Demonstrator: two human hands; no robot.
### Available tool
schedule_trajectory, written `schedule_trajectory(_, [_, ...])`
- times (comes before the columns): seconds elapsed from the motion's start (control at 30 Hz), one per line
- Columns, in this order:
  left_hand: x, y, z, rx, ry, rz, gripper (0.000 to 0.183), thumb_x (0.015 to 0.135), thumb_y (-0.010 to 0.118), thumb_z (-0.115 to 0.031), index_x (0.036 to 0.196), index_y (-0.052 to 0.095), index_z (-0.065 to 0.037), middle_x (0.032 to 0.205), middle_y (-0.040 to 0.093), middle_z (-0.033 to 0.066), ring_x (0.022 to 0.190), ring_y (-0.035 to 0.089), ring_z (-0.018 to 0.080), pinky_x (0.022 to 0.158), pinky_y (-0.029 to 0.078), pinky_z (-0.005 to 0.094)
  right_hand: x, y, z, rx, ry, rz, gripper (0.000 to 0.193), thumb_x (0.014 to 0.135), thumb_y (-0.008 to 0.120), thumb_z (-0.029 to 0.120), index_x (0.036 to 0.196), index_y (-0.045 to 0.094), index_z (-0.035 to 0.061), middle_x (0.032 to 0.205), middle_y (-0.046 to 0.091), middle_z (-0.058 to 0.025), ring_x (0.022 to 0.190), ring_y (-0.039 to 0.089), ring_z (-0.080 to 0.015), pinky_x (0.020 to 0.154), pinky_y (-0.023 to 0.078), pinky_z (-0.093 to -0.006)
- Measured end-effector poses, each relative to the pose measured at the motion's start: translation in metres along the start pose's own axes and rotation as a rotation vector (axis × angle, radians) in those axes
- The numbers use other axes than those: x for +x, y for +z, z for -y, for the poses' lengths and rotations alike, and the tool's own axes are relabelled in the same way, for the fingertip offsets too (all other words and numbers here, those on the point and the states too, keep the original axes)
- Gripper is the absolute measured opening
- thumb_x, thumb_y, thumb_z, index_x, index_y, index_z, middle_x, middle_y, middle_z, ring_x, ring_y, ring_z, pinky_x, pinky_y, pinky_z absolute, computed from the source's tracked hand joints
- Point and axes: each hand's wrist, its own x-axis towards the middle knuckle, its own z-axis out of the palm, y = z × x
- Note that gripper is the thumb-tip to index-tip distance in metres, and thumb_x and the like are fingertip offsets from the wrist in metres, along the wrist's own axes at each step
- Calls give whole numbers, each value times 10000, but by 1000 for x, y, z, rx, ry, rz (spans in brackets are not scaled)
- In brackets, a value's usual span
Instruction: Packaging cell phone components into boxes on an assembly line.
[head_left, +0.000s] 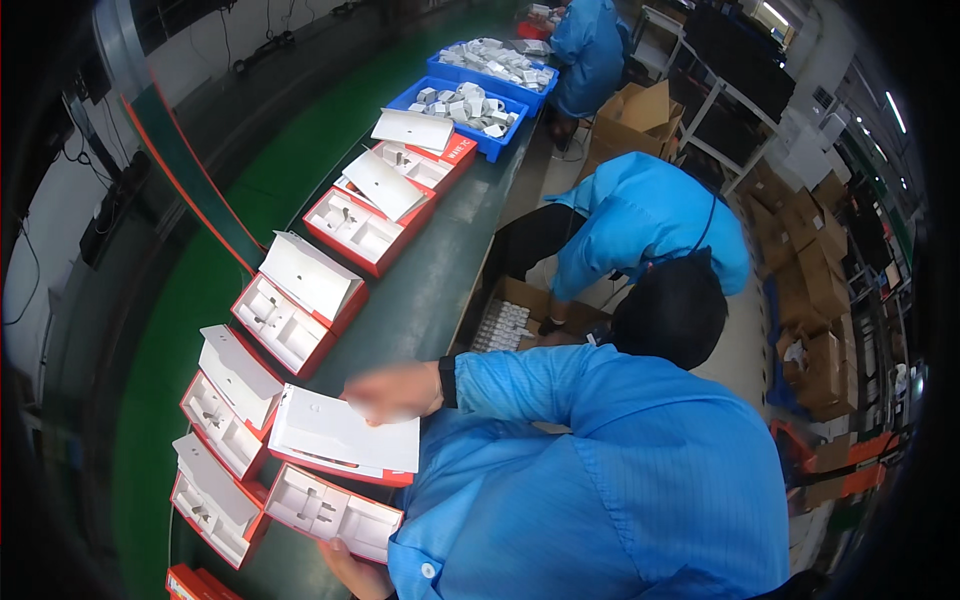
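Grasping compartmented box (337, 508) with left hand (352, 570), right hand (396, 393) (grip unclear), at flat white lid (325, 430)

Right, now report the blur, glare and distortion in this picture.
Head view: the right hand is smeared, while the white lid beneath it looks crisper; the light strip at upper right glows white; the workbench edge curves, and the corners go dark.

Red packaging boxes (340, 445) reveal white inserts (365, 528) | plastic bins (490, 147) show blue | conveyor belt (450, 230) runs dark green-grey | floor (165, 400) is green | fine lines pattern the wearer's blue smock (650, 490)
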Motion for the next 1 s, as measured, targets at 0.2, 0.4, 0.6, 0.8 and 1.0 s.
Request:
schedule_trajectory(0.2, [-6, -2, 19, 146, 208, 7, 339, 1079, 565, -82, 1368, 577, 95, 1355, 606, 332, 1216, 624, 444, 1055, 527, 509, 0, -2, 0, 5, -3, 17, 835, 904, 791, 108, 1573, 325, -75, 1493, 549, -195, 1371, 556, -253, 1172, 448, -403])
schedule_trajectory(0.4, [-1, -1, 2, 159, 92, 59, 359, 1097, 532, -106, 1404, 567, 75, 1383, 592, 336, 1251, 604, 455, 1096, 497, 517, 1, -1, 0, 10, -12, 21, 843, 901, 805, 123, 1570, 334, -80, 1509, 541, -199, 1369, 558, -257, 1174, 444, -405])
schedule_trajectory(0.6, [-3, -20, 44, 262, 218, 86, 369, 1018, 675, -68, 1366, 600, 34, 1368, 613, 310, 1254, 609, 465, 1086, 506, 531, 3, -4, -3, -8, -23, 21, 837, 897, 812, 129, 1564, 349, -75, 1503, 548, -191, 1363, 559, -252, 1170, 448, -400])
schedule_trajectory(0.8, [-1, -26, 65, 152, 170, 57, 482, 962, 764, -91, 1393, 573, 8, 1365, 621, 299, 1234, 626, 466, 1065, 522, 548, 4, -6, -5, -4, -31, 35, 831, 891, 825, 144, 1552, 371, -73, 1482, 565, -183, 1345, 571, -246, 1159, 459, -397])
schedule_trajectory(1.0, [0, -13, 35, 62, 89, 63, 515, 1016, 703, -200, 1445, 518, 17, 1390, 600, 281, 1248, 614, 423, 1067, 518, 529, 6, -11, -9, -10, -42, 29, 827, 887, 828, 148, 1548, 383, -73, 1476, 569, -181, 1339, 576, -244, 1149, 468, -397])
